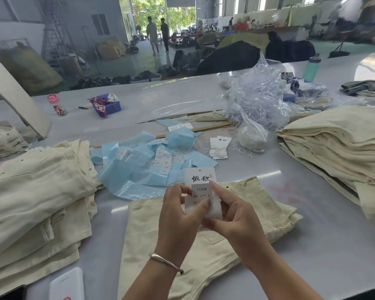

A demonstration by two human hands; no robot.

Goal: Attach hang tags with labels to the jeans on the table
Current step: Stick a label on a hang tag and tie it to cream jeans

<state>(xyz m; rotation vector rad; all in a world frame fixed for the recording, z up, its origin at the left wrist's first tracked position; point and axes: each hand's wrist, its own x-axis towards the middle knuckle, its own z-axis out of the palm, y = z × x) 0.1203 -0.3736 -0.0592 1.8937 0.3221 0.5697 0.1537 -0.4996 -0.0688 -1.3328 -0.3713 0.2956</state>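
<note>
Spreading across the whole foreground, the grey table [312, 191] carries cream jeans in 3 places: a tall folded stack at the right [338, 144], a looser heap at the left [35, 191], and 1 folded pair [204, 245] lying flat right under the hands. Behind that pair, a litter of pale blue backing strips [139, 165] mixed with small printed labels covers the middle of the table. A clear plastic bag of tag fasteners [256, 98] bulges beyond it, beside a short pile of spare hang tags [219, 147] with loose strings. Farther back sit a blue tray [108, 106] and a small pink-capped bottle [56, 105].

Raised above the folded pair, the hang tag [200, 180] stands upright between both hands, its white label [200, 194] reading 1103# and S. The left hand [180, 215] pinches the tag's left edge with thumb and curled fingers; a silver bangle [165, 262] circles that wrist. The right hand [230, 215] grips the tag's right side, thumb pressed on the label's edge.
</note>
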